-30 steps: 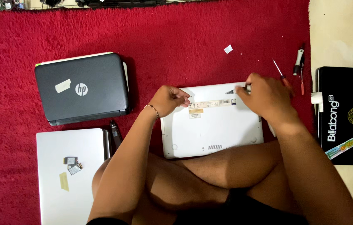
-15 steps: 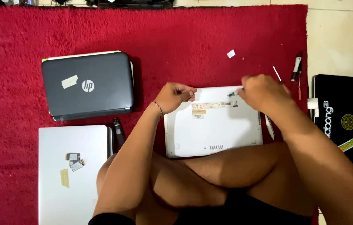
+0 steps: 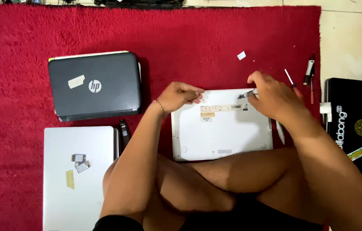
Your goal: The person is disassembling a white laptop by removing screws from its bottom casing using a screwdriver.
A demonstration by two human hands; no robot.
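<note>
While the left hand point(image 3: 180, 96) presses the laptop point(image 3: 221, 128) at 11 o'clock, fingers curled, keep the right hand's point(image 3: 275, 99) gripped screwdriver point(image 3: 246, 94) upright.

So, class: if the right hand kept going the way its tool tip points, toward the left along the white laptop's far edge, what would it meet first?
Probably the left hand, resting on the same far edge of the white laptop; the right hand holds a screwdriver aimed that way. Depth is unclear.

Fuzzy red carpet point(image 3: 215, 38), matt white laptop point(image 3: 223, 132)
</note>
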